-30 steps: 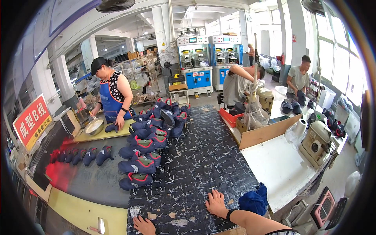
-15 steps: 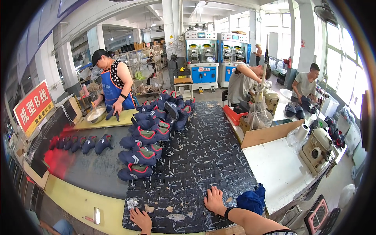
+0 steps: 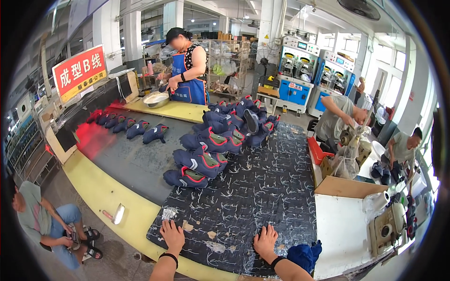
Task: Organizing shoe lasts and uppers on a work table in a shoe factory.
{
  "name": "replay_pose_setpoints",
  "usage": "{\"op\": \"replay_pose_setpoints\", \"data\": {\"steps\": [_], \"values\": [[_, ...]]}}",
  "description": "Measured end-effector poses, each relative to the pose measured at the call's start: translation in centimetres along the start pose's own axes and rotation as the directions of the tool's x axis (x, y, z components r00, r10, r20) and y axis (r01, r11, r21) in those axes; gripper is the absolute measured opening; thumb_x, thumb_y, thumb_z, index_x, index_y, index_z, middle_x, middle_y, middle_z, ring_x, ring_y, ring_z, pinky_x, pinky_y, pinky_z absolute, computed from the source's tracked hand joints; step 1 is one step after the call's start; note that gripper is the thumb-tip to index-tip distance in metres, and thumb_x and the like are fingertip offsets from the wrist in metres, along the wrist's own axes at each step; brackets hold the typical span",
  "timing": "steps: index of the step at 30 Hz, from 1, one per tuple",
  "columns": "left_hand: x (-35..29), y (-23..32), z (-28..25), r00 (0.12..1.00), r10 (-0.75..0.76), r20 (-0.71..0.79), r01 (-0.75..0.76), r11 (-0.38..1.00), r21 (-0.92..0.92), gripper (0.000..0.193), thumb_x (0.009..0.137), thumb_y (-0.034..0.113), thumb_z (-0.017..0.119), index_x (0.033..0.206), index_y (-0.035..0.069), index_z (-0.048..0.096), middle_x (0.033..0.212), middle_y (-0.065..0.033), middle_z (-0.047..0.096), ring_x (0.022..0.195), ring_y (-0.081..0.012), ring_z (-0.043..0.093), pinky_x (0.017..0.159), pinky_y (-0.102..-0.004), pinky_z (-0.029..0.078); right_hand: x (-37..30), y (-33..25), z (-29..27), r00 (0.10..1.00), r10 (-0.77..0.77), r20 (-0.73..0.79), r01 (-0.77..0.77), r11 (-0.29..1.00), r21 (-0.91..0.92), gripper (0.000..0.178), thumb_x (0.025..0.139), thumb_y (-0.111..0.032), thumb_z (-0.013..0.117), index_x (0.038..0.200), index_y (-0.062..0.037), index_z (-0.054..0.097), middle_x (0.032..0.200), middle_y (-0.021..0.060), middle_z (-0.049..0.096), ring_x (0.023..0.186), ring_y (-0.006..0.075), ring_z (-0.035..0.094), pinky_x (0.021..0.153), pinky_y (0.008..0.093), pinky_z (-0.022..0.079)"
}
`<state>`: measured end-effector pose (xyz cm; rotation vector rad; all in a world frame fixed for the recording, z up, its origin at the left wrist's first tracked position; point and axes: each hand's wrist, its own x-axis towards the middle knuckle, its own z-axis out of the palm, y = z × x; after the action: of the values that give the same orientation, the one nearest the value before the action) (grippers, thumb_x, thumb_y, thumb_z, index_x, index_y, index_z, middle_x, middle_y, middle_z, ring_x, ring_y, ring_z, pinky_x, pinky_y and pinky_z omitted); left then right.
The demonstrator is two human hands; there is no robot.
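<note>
My left hand point(image 3: 172, 236) lies with fingers spread on the near left part of a worn black tabletop point(image 3: 262, 196) covered in pale streaks. To its right, my right hand point(image 3: 266, 242) rests palm down on the same surface, fingers stretched out. Neither holds anything. A crumpled dark blue cloth point(image 3: 302, 256) sits just right of my right hand. Beyond my hands, along the tabletop's left side, is a heap of navy shoe uppers point(image 3: 199, 161) with red collar edging, the nearest one apart from both hands.
A grey conveyor belt point(image 3: 136, 168) on the left carries a row of uppers point(image 3: 154, 133) under red light. On its yellow ledge lies a broad-bladed tool point(image 3: 115, 214). A co-worker point(image 3: 190, 70) stands beyond; another person point(image 3: 54, 225) sits left. A machine point(image 3: 388, 227) stands right.
The view has swung left, bringing the seated person fully into sight. More of my left hand and forearm shows. Both hands still rest on the tabletop. The standing co-worker's hands have come up together.
</note>
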<state>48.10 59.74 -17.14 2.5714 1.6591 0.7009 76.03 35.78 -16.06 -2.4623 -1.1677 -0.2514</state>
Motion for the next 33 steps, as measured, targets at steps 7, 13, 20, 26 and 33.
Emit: {"op": "replay_pose_setpoints", "data": {"steps": [7, 13, 20, 26, 33], "values": [[-0.3, 0.6, -0.2, 1.0, 0.007, -0.013, -0.007, 1.0, -0.014, 0.043, 0.084, 0.022, 0.054, 0.116, -0.005, 0.051, 0.128, -0.0267, 0.043, 0.124, -0.0395, 0.036, 0.1, -0.0505, 0.027, -0.4, 0.5, -0.1, 1.0, 0.001, -0.005, -0.001, 1.0, -0.012, 0.049, 0.08, -0.024, 0.055, 0.117, 0.0068, 0.048, 0.128, 0.0295, 0.043, 0.124, 0.0414, 0.035, 0.102, 0.0512, 0.022], [-0.5, 0.8, 0.1, 0.999, -0.001, -0.042, 0.001, 1.0, -0.018, 0.041, 0.083, 0.021, 0.054, 0.114, -0.005, 0.051, 0.126, -0.0255, 0.045, 0.123, -0.0389, 0.036, 0.1, -0.05, 0.027, -0.3, 0.6, -0.1, 1.0, -0.002, -0.006, 0.002, 1.0, -0.022, 0.049, 0.079, -0.024, 0.056, 0.116, 0.0069, 0.049, 0.126, 0.0291, 0.043, 0.123, 0.0411, 0.035, 0.102, 0.0514, 0.022], [-0.4, 0.6, 0.2, 0.999, 0.01, -0.053, -0.011, 1.0, -0.013, 0.042, 0.082, 0.022, 0.055, 0.114, -0.005, 0.051, 0.127, -0.0262, 0.044, 0.123, -0.0391, 0.037, 0.099, -0.0502, 0.028, -0.1, 0.0, -0.8, 0.999, 0.017, 0.05, -0.017, 1.0, -0.006, 0.05, 0.08, -0.024, 0.054, 0.119, 0.007, 0.047, 0.129, 0.0286, 0.042, 0.125, 0.0406, 0.033, 0.103, 0.0508, 0.021], [-0.3, 0.4, 0.0, 0.999, 0.001, -0.046, -0.001, 1.0, 0.0, 0.042, 0.082, 0.023, 0.055, 0.114, -0.004, 0.052, 0.127, -0.0255, 0.045, 0.123, -0.0385, 0.037, 0.099, -0.0494, 0.027, -0.2, 0.3, -0.2, 0.999, 0.025, 0.045, -0.024, 1.0, -0.019, 0.051, 0.08, -0.025, 0.054, 0.12, 0.0057, 0.047, 0.129, 0.0275, 0.042, 0.125, 0.0399, 0.032, 0.104, 0.0505, 0.021], [-0.5, 0.3, -0.1, 1.0, -0.009, -0.021, 0.009, 1.0, -0.004, 0.042, 0.083, 0.023, 0.054, 0.115, -0.004, 0.051, 0.128, -0.025, 0.044, 0.125, -0.0383, 0.036, 0.1, -0.0493, 0.027, -0.6, 0.3, -0.2, 0.999, 0.02, 0.029, -0.02, 1.0, -0.006, 0.05, 0.079, -0.024, 0.055, 0.119, 0.0066, 0.048, 0.128, 0.0285, 0.043, 0.124, 0.041, 0.034, 0.103, 0.0513, 0.021]]}}
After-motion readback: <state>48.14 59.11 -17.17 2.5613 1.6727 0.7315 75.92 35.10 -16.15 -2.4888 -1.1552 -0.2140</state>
